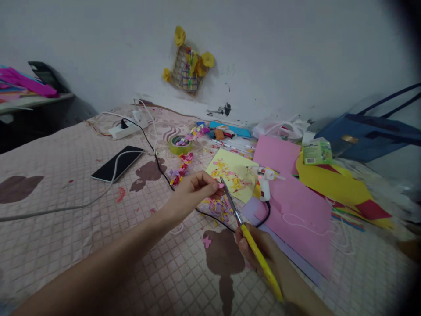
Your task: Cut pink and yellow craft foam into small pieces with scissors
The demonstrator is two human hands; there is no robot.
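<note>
In my left hand (200,188), thumb and fingers pinch a small piece of pink paper (221,185). My right hand (258,245) grips scissors (259,259) with yellow handles, their metal blades pointing up and left close to the pink piece. How far the blades are parted is hard to make out. Just beyond lies a pale yellow sheet (245,193) strewn with yellow and pink paper scraps. Below my left hand is a heap of coloured paper bits (221,210). A pink butterfly-shaped cutout (207,241) rests on the patterned cloth nearer to me.
A white glue gun (264,188) lies by pink paper sheets (296,219), its black cord crossing the cloth. Left are a tablet-like dark device (117,163) and a power strip (127,128). A tape roll (180,145) stands mid-table; a blue bag (371,136) sits right.
</note>
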